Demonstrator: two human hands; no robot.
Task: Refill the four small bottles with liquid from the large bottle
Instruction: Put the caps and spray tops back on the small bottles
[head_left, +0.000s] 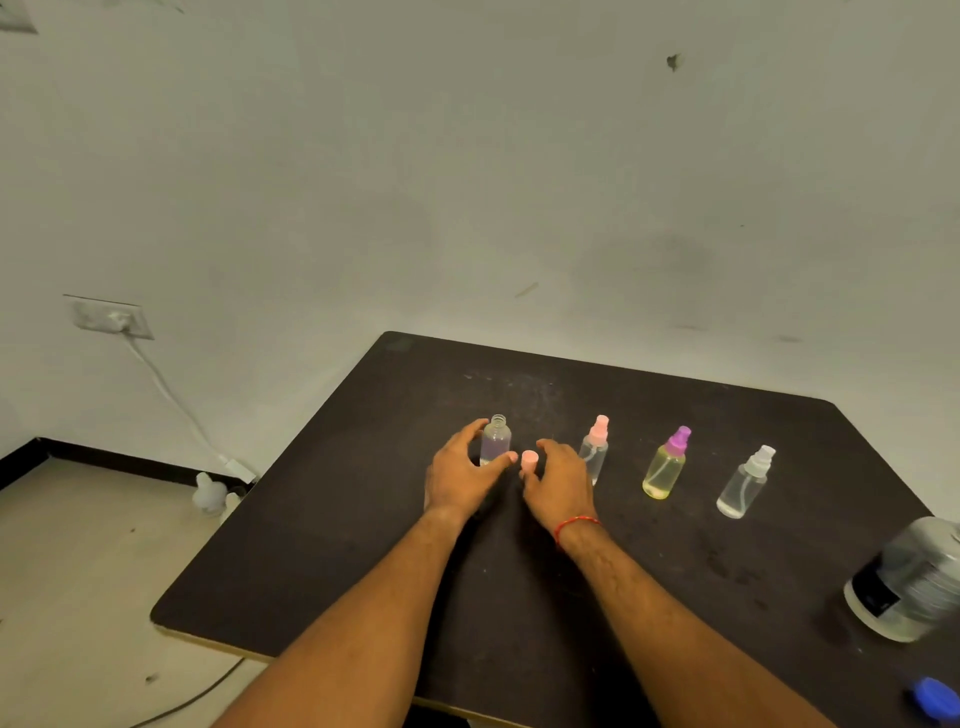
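Four small bottles stand in a row on the dark table (337, 545). The leftmost one (497, 439) is uncapped and clear, and my left hand (457, 475) curls round it with thumb and fingers on either side. My right hand (558, 480) pinches its pink spray cap (530, 460) just right of that bottle. Further right stand a pink-capped bottle (595, 451), a purple-capped bottle of yellow liquid (666, 466) and a white-capped clear bottle (744, 484). The large clear bottle (909, 582) stands open at the table's right edge, its blue cap (936, 699) lying near the front right corner.
The table's far edge meets a white wall. To the left, a wall socket (109, 316) feeds a white cable down to an adapter (241, 469) beside the table's left edge. White plastic items (210, 493) sit on the floor there.
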